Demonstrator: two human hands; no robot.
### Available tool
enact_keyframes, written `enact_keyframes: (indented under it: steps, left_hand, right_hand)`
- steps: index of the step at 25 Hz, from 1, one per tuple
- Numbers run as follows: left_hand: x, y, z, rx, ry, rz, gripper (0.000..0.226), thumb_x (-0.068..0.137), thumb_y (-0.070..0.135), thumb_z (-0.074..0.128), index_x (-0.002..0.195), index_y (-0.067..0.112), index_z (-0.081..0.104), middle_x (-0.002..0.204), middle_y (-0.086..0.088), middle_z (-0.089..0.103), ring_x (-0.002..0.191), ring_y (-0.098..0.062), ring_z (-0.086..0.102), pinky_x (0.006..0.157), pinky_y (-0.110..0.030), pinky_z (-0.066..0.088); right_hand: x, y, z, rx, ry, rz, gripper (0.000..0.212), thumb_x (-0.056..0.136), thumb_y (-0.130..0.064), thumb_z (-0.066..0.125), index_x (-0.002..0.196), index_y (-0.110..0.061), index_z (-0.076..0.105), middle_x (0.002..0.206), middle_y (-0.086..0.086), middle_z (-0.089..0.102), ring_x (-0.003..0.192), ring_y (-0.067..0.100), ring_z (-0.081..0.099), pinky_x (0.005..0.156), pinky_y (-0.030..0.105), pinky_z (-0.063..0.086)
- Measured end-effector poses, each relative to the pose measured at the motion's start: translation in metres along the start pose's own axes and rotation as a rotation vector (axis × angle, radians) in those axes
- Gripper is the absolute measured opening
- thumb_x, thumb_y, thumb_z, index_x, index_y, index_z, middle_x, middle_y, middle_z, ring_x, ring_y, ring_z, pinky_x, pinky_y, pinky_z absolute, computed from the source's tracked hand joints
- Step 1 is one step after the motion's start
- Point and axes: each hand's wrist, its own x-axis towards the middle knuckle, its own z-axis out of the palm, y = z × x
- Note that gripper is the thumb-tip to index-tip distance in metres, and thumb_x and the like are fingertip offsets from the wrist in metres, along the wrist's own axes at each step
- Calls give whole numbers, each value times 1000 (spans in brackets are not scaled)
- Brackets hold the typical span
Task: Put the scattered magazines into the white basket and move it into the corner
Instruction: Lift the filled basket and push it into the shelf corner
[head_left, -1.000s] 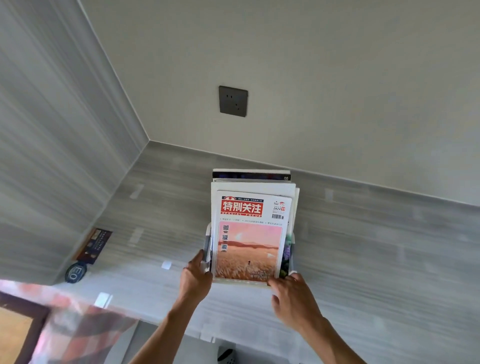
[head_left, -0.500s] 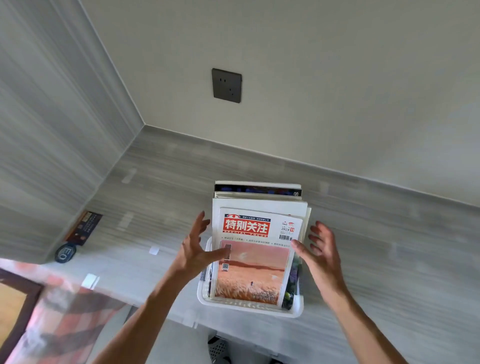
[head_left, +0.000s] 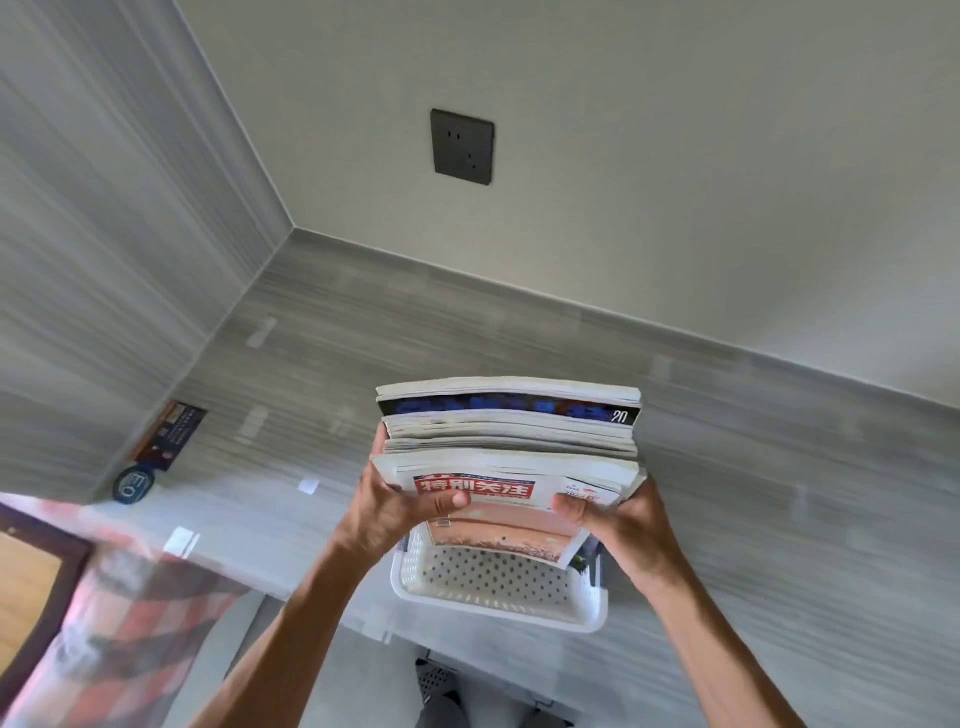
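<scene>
- Head view — both hands grip a thick stack of magazines (head_left: 511, 441), its lower end standing in the white perforated plastic basket (head_left: 496, 584).
- The left hand (head_left: 397, 506) clasps the stack's left edge, thumb pressed across the front cover with the red title band.
- The right hand (head_left: 615, 514) clasps the right edge, thumb likewise on the cover (the other fingers wrap behind, out of sight).
- The stack leans away from the camera, so the basket's near part shows bare.
- The basket sits at the near edge of the grey streaked tabletop (head_left: 753, 467), well apart from the corner where the 2 walls meet.
- A dark rectangular wall socket (head_left: 462, 146) is on the far wall.
- A dark printed card (head_left: 169, 435) and a round blue badge (head_left: 134, 483) lie by the left wall.
</scene>
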Motion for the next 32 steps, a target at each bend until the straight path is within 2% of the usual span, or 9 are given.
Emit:
enact_keyframes:
  steps: [3, 9, 12, 16, 18, 23, 25, 27, 32]
  left_hand:
    - [-1, -3, -8, 191, -5, 87, 97, 50, 35, 96, 131, 19, 46, 121, -2, 69, 114, -19, 65, 94, -28, 52]
    - [-1, -29, -4, 227, -170, -17, 51, 66, 14, 90, 111, 24, 68, 105, 0, 76, 96, -18, 72, 80, -34, 60]
    - [5, -3, -12, 280, -183, 5, 70, 62, 17, 92, 124, 18, 60, 116, 3, 72, 108, -16, 68, 93, -39, 56]
    - [37, 87, -7, 969, -141, 411, 119, 55, 76, 74, 152, 41, 13, 154, 27, 26, 143, 2, 25, 119, -30, 18]
    - [51, 109, 26, 1331, -333, 462, 114, 58, 74, 70, 152, 38, 17, 147, 14, 43, 135, -7, 38, 119, -37, 17]
    - [45, 87, 56, 1522, -240, 476, 83, 66, 55, 76, 134, 23, 42, 118, 1, 60, 104, -20, 56, 96, -35, 40]
    - [39, 81, 52, 1517, -184, 520, 81, 64, 58, 74, 130, 23, 44, 114, 1, 61, 100, -21, 57, 93, -36, 41]
    - [38, 78, 54, 1527, -171, 554, 81, 63, 59, 74, 128, 22, 45, 111, 0, 61, 98, -23, 58, 91, -37, 42]
    - [37, 77, 51, 1517, -184, 575, 79, 65, 58, 73, 128, 21, 44, 111, -1, 61, 98, -24, 57, 91, -37, 41]
  right_hand:
    - [-5, -1, -8, -39, -33, 38, 71, 63, -1, 87, 126, -1, 55, 117, 14, 72, 108, 30, 69, 86, 30, 58]
    - [-15, 29, -13, -280, -68, 144, 46, 69, -13, 88, 108, -30, 71, 110, -4, 76, 102, 16, 71, 86, 29, 59]
    - [-7, 38, -19, -260, -50, 162, 49, 68, -14, 88, 112, -27, 70, 113, -1, 75, 105, 17, 71, 88, 37, 59]
    - [-8, 36, -19, -316, -55, 158, 48, 68, -10, 87, 109, -30, 72, 111, -4, 76, 104, 17, 71, 89, 36, 59]
    - [-9, 31, -16, -302, -43, 189, 49, 69, -2, 86, 111, -22, 70, 109, -1, 76, 104, 18, 71, 92, 39, 57]
    - [-67, 38, 19, -486, 561, 292, 53, 72, -29, 83, 117, -24, 55, 110, -5, 68, 89, 9, 65, 70, 23, 51]
    - [-111, 56, 45, -129, 677, 623, 47, 67, -39, 81, 104, -21, 58, 101, 12, 73, 77, 23, 66, 62, 29, 51]
    - [-127, 68, 67, 343, 528, 1014, 47, 72, -34, 80, 108, -11, 59, 107, 22, 72, 83, 33, 69, 69, 39, 56]
    - [-90, 79, 102, 677, 517, 999, 41, 90, -30, 67, 120, -7, 53, 115, 25, 66, 101, 37, 67, 85, 47, 56]
